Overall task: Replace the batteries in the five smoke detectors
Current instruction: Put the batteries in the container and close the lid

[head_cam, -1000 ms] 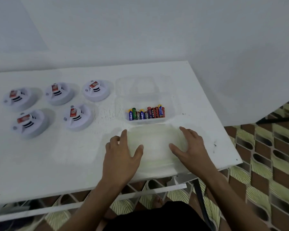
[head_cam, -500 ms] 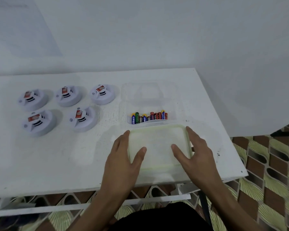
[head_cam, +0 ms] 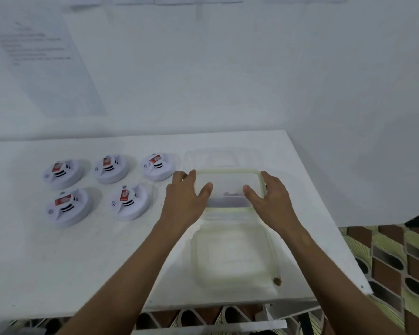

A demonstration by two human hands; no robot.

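Note:
Five white round smoke detectors lie on the left of the white table [head_cam: 58,262] in two rows, at the back [head_cam: 63,174], [head_cam: 111,169], [head_cam: 159,165] and in front [head_cam: 68,206], [head_cam: 130,201]. My left hand [head_cam: 186,197] and my right hand [head_cam: 272,199] hold a translucent green-rimmed lid [head_cam: 228,182] by its two sides, thumbs on top, over the clear box of batteries [head_cam: 230,195]. The batteries show only dimly through the lid.
A second clear box [head_cam: 223,155] stands just behind the lidded one. Another green-rimmed translucent lid [head_cam: 232,259] lies near the table's front edge. A brown speck [head_cam: 277,281] sits by its right corner. The wall stands close behind, patterned floor to the right.
Both hands have lifted the lid from near the front edge and carried it away from me over the battery box. The batteries, plainly seen before, are now covered.

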